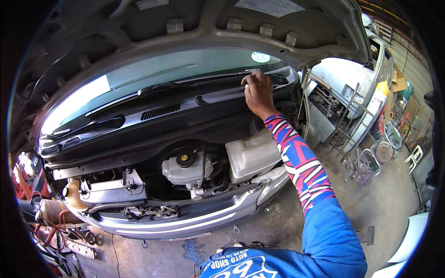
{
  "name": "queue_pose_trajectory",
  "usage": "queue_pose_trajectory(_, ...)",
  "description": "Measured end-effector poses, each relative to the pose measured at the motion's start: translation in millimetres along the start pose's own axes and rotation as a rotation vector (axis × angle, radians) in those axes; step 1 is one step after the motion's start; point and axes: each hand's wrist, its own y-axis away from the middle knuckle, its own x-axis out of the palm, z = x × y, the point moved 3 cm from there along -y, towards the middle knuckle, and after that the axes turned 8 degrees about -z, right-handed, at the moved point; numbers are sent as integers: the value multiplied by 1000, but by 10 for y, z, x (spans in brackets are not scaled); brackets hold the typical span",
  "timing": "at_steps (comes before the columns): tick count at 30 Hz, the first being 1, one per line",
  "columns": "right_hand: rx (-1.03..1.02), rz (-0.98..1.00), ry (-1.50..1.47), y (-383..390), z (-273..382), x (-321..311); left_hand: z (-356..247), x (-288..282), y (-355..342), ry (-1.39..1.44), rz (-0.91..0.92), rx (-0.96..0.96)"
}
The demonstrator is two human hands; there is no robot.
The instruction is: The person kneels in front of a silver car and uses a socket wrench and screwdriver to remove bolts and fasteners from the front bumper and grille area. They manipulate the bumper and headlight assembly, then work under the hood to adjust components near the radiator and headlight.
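My right hand (pixel 258 94) reaches over the right part of the black windshield cowl (pixel 218 95), close to the lower edge of the windshield (pixel 181 65). Its fingers are curled and bent down; what they hold, if anything, is hidden behind them. A thin wiper blade (pixel 218 75) runs along the glass and ends near my fingertips. Farther left, a second wiper arm (pixel 99 125) lies across the cowl. Below the cowl, the engine bay shows a greyish reservoir with a black cap (pixel 185 160) and a larger whitish plastic tank (pixel 252 155). My left hand is out of view.
The raised hood (pixel 199 23) hangs overhead. The silver front bumper (pixel 185 222) stands between me and the engine bay. On the right are a white vehicle (pixel 345 76), a metal ladder-like frame (pixel 354 120) and piled scrap parts. A red-hosed machine (pixel 51 231) sits at left.
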Motion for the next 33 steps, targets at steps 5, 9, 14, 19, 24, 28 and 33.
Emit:
queue_pose_trajectory(5, -7, -44, 50, 13, 43, -4, -12, 116, -46, 6, 3, -13)
queue_pose_trajectory(9, 69, -62, 49, 13, 47, -15, 0, 186, -69, 18, 2, -15)
queue_pose_trajectory(14, 238, -135, -7, 62, -8, -70, 20, 235, -93, 41, -4, -17)
queue_pose_trajectory(19, 209, -87, -229, 3, -90, -164, 100, 272, -86, 71, -23, -31)
queue_pose_trajectory(24, 278, 103, -387, -126, -263, -216, 252, 329, -44, 94, -38, -52)
queue_pose_trajectory(28, 258, 72, -279, -168, -322, -156, 424, 354, 25, 100, -50, -69)
queue_pose_trajectory(33, 255, -89, -253, -100, -305, -114, 729, 349, 179, 112, -63, -81)
